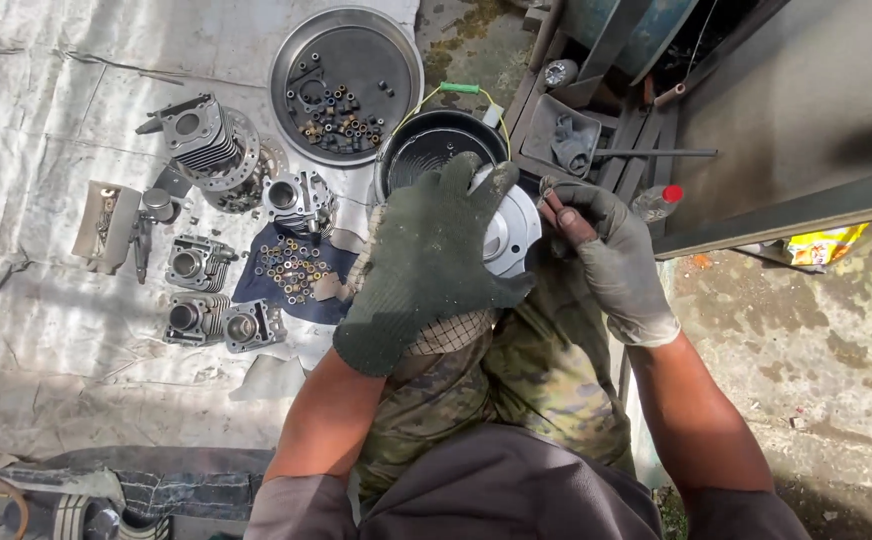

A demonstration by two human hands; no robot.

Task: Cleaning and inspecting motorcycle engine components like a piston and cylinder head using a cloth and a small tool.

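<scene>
Mostly my gloved left hand (426,265) covers the round silver metal part (509,232), fingers wrapped over it above my lap, hiding its face. My right hand (606,255) pinches a thin reddish tool (554,213) at the part's edge; its tip is hidden.

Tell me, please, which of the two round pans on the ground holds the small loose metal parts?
The grey metal pan farther from the hands, at the top of the sheet, holds them. The black pan with the yellow wire handle, just beyond the left hand, shows none.
</scene>
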